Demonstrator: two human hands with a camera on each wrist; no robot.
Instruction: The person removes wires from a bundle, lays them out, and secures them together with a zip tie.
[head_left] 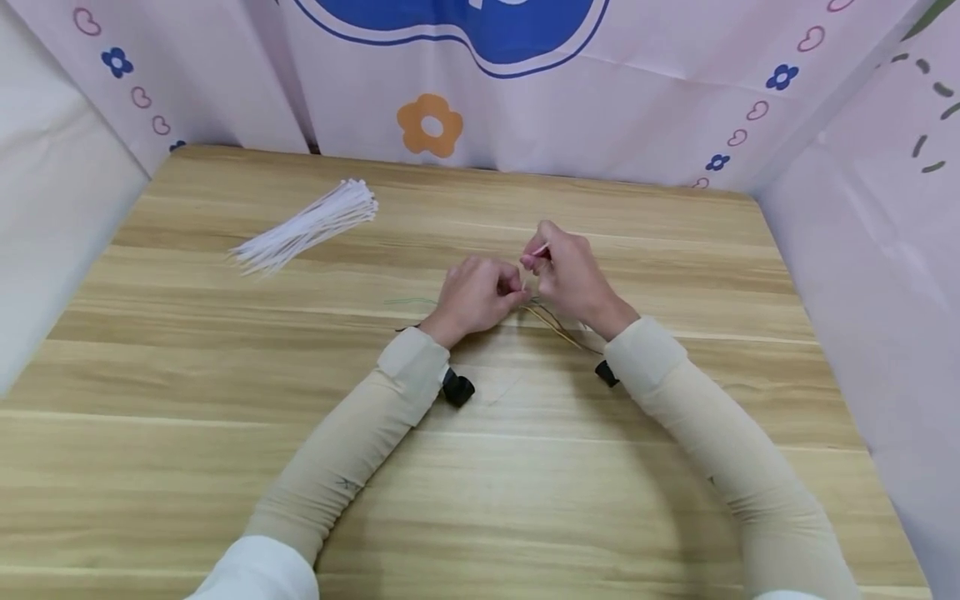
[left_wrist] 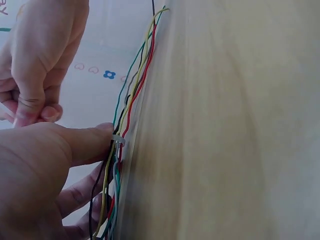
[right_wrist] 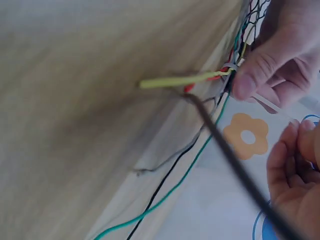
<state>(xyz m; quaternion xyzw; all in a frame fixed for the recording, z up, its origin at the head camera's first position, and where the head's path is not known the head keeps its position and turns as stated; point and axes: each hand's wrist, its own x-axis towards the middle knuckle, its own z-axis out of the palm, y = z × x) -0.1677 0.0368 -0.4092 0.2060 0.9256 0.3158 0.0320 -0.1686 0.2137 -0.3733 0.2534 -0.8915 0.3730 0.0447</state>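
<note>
A bundle of thin coloured wires (left_wrist: 130,102), with red, yellow, green, black and grey strands, lies across the middle of the table. A white cable tie (left_wrist: 118,139) loops around it. My left hand (head_left: 476,296) pinches the bundle at the tie's loop, thumb against the wires. My right hand (head_left: 576,271) stands just to the right and a little farther back, its thumb and fingers pinching the tie's tail. In the right wrist view, the cable tie's tail (right_wrist: 267,104) runs straight between both hands. Loose wire ends fan out beyond the loop, one green wire (right_wrist: 172,192) among them.
A pile of white cable ties (head_left: 307,225) lies at the back left of the wooden table (head_left: 225,483). A printed cloth (head_left: 360,100) hangs behind the table's back edge. Dark wrist cameras (head_left: 457,388) sit at both cuffs.
</note>
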